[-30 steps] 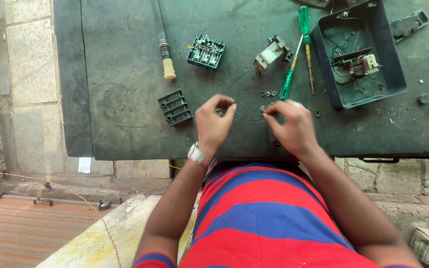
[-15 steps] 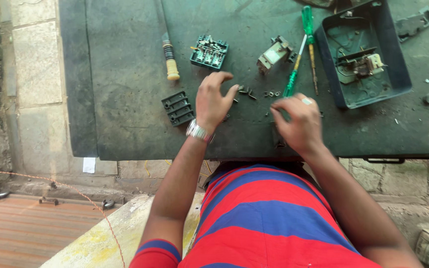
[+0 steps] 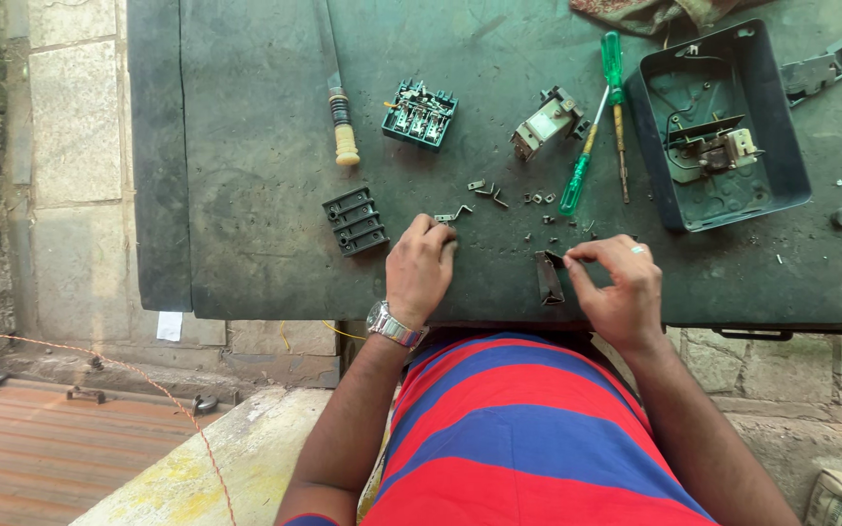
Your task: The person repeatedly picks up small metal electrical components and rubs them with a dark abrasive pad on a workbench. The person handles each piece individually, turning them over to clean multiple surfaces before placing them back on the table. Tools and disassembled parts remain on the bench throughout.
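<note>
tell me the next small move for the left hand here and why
Probably pinch up the small bent metal clip at the left hand's fingertips. The right hand already grips the dark metal bracket at the table's front edge, and the clip lies loose, touching the left fingers.

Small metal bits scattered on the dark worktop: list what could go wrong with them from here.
1. The small loose metal bits lie near the left hand; a sweep could scatter them.
2. The dark bent metal bracket at the right hand sits near the worktop's front edge and could drop off.
3. The green-handled screwdriver could roll into the bits.
</note>
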